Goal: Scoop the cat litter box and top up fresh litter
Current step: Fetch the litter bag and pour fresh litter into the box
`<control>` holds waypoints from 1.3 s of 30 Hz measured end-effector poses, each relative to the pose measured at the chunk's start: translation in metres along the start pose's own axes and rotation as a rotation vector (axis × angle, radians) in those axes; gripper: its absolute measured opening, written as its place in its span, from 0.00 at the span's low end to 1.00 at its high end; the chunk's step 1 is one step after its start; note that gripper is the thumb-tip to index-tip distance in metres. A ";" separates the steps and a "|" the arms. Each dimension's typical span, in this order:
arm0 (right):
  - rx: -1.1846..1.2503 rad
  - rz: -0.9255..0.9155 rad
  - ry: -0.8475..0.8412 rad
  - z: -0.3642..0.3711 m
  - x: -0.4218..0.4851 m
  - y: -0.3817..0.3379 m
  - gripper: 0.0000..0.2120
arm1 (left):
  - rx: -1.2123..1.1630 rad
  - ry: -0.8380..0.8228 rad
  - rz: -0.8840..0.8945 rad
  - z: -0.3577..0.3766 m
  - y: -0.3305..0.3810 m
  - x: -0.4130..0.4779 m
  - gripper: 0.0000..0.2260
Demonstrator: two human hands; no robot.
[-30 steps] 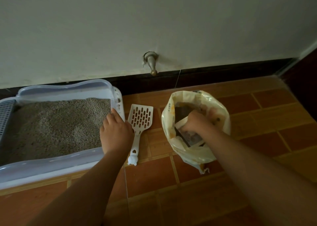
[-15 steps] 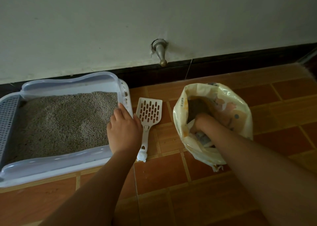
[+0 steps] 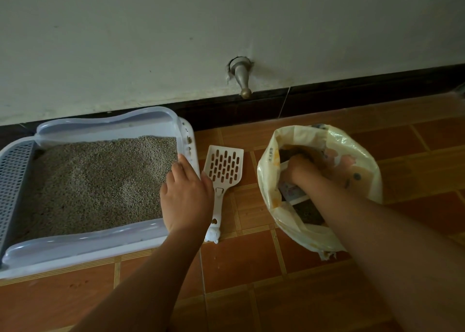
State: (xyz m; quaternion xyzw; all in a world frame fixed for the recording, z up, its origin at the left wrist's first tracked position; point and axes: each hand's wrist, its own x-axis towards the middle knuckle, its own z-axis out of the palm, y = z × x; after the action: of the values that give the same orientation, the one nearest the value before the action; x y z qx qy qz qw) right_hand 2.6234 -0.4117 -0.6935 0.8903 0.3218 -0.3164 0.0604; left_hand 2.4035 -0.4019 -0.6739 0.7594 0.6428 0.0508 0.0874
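A pale lavender litter box (image 3: 83, 243) stands on the floor at the left, filled with grey litter (image 3: 100, 180). My left hand (image 3: 186, 198) lies flat over its right rim, fingers on the litter side and thumb outside. A white slotted scoop (image 3: 224, 168) lies on the tiles just right of that hand, untouched. Further right, a yellowish plastic litter bag (image 3: 362, 155) stands open. My right hand (image 3: 299, 168) is deep inside it, closed around a pale printed container (image 3: 292, 192) that is partly buried in dark litter.
A metal door stopper (image 3: 241, 77) juts from the white wall above a dark skirting board. The litter box has a grey perforated step (image 3: 15, 180) at its left end. Orange floor tiles (image 3: 251, 294) spread out in front.
My right hand has pushed deeper into the bag with the container. My left hand has stayed on the box rim. The view has shifted a little to the left.
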 end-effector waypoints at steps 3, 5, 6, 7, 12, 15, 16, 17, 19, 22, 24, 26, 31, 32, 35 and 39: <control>0.117 -0.016 0.027 0.003 0.003 0.004 0.25 | 0.001 0.001 -0.005 -0.001 0.001 0.000 0.26; 0.187 -0.022 0.026 0.002 0.002 0.005 0.28 | 0.008 -0.005 -0.009 -0.002 0.001 0.000 0.26; 0.202 -0.022 0.026 0.001 0.002 0.006 0.28 | 0.011 -0.006 -0.010 -0.002 0.001 0.000 0.26; 0.205 -0.022 0.029 0.000 0.002 0.006 0.28 | 0.014 -0.007 -0.009 -0.002 0.001 -0.001 0.26; 0.270 -0.100 0.084 -0.009 -0.001 0.007 0.21 | 0.008 -0.006 -0.007 -0.001 0.001 -0.001 0.26; 0.350 -0.112 0.089 -0.011 -0.007 0.010 0.17 | 0.001 -0.016 -0.008 -0.003 0.002 -0.001 0.26; 0.376 -0.105 0.100 -0.011 -0.009 0.011 0.16 | 0.003 -0.017 -0.007 -0.004 0.002 -0.001 0.26; 0.387 -0.100 0.105 -0.012 -0.013 0.012 0.17 | 0.007 -0.020 -0.006 -0.004 0.002 -0.001 0.27; 0.396 -0.098 0.093 -0.011 -0.020 0.012 0.25 | 0.008 -0.026 -0.008 -0.004 0.002 -0.001 0.27; 0.453 -0.085 0.115 -0.005 -0.021 0.021 0.52 | 0.005 -0.029 -0.007 -0.006 0.002 -0.001 0.28; 0.447 -0.087 0.147 -0.012 -0.038 0.023 0.56 | 0.005 -0.043 -0.007 -0.007 0.002 -0.001 0.28; 0.402 -0.098 0.177 -0.021 -0.055 0.026 0.50 | -0.004 -0.049 -0.009 -0.009 0.002 -0.001 0.28; 0.432 -0.174 0.218 -0.032 -0.068 0.038 0.42 | -0.033 -0.062 -0.007 -0.011 0.001 -0.003 0.28; 0.456 -0.185 0.219 -0.032 -0.071 0.040 0.40 | -0.036 -0.065 -0.007 -0.011 0.001 -0.003 0.28; 0.511 -0.232 0.244 -0.035 -0.081 0.045 0.39 | -0.050 -0.072 -0.003 -0.012 0.000 -0.004 0.28; 0.602 -0.331 0.287 -0.047 -0.098 0.043 0.38 | -0.065 -0.070 0.004 -0.013 -0.001 -0.004 0.27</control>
State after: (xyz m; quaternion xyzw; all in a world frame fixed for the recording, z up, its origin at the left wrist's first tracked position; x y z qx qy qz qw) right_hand 2.6165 -0.4836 -0.6018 0.8395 0.3592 -0.2742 -0.3017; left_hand 2.3991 -0.4051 -0.6611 0.7587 0.6359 0.0454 0.1344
